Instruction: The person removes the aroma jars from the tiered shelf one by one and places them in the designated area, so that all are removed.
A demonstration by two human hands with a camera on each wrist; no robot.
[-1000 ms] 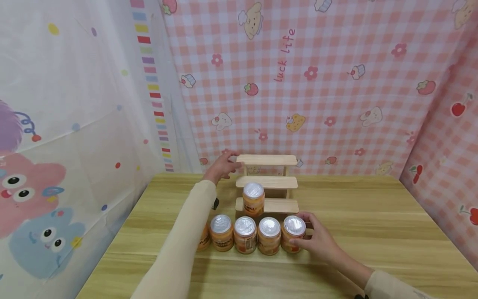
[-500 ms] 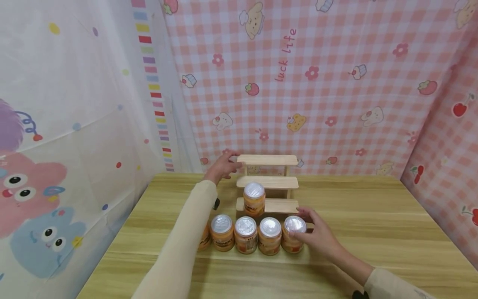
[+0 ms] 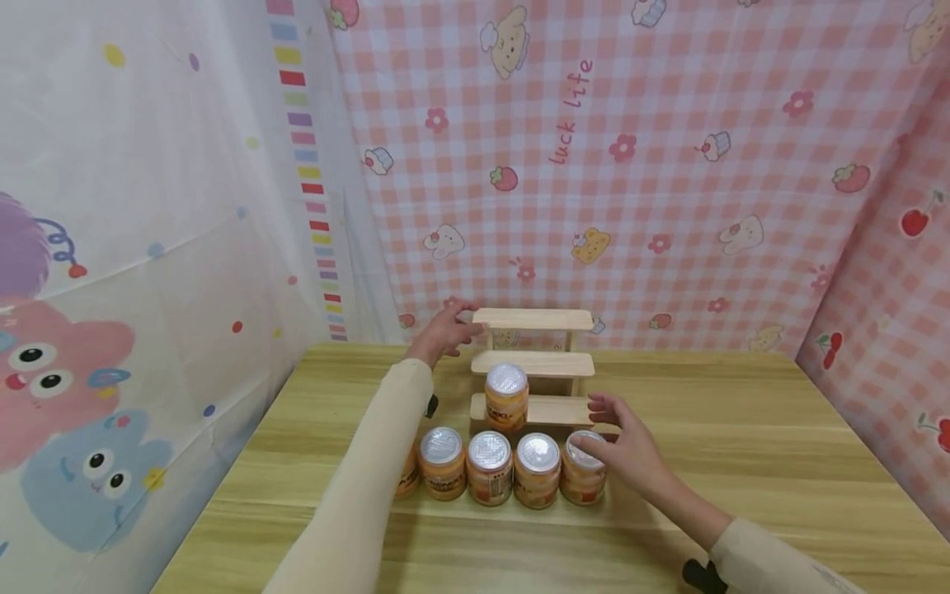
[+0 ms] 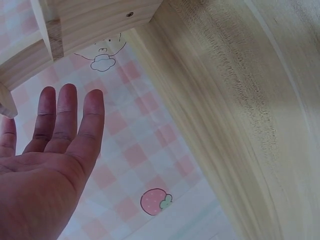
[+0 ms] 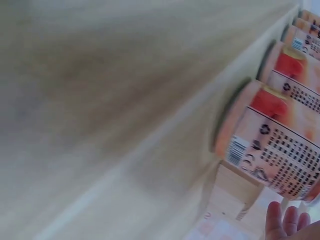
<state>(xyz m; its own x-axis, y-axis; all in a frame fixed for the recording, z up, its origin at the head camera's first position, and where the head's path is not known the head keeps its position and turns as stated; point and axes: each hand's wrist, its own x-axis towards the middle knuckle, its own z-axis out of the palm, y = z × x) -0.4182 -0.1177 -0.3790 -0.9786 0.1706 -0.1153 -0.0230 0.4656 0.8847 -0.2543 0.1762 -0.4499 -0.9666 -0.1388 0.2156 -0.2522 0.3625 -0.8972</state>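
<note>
A small three-step wooden shelf (image 3: pixel 531 363) stands toward the back of the table. My left hand (image 3: pixel 444 332) pinches the left end of its top board with thumb and index finger, and the other fingers (image 4: pixel 67 110) stretch out straight. One can (image 3: pixel 507 398) with a silver lid and orange label stands at the left of the lowest step. Several similar cans stand in a row before the shelf. Over the rightmost can (image 3: pixel 585 474) hovers my right hand (image 3: pixel 631 450), fingers spread loosely, thumb overlapping the lid. In the right wrist view, the right fingertips (image 5: pixel 274 215) show beyond that can.
My left sleeve (image 3: pixel 364 470) partly covers the leftmost can (image 3: pixel 407 477) of the row. Behind the wood-grain table (image 3: pixel 712 429) hangs a pink checked cloth (image 3: pixel 668 198); a white patterned cloth (image 3: pixel 185 313) hangs at the left.
My right hand has let go of the rightmost can and risen slightly up and back, toward the right end of the lowest step. The left hand stays at the shelf's top board.
</note>
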